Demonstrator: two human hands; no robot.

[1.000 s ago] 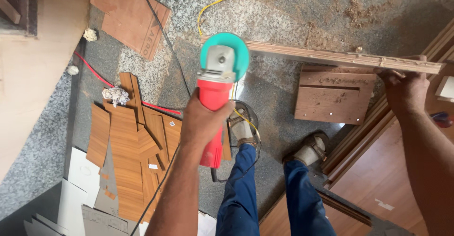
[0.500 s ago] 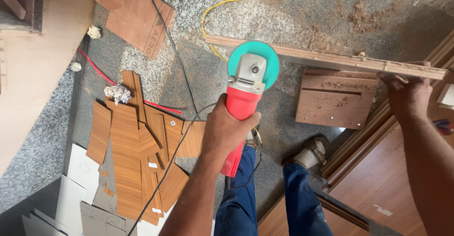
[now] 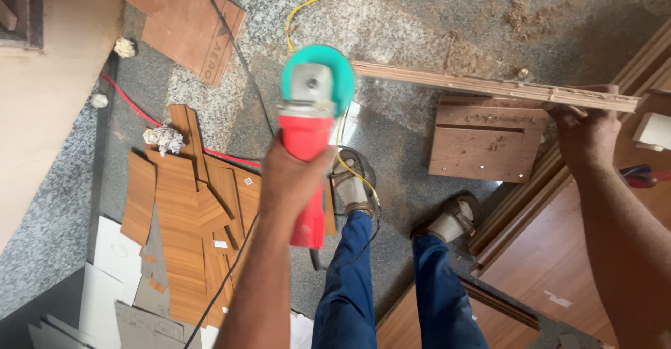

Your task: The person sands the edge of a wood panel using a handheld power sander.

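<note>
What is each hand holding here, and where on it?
The left hand grips the red angle grinder round its body, behind the teal guard. The right hand holds the long wooden strip at its right end.

Bright even daylight, soft shadows, slight motion blur.

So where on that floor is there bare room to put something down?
Bare speckled stone floor lies above the long wooden strip, with sawdust. A smaller patch lies between the brown wooden block and the sandalled feet. Left is crowded with orange-brown laminate offcuts.
</note>
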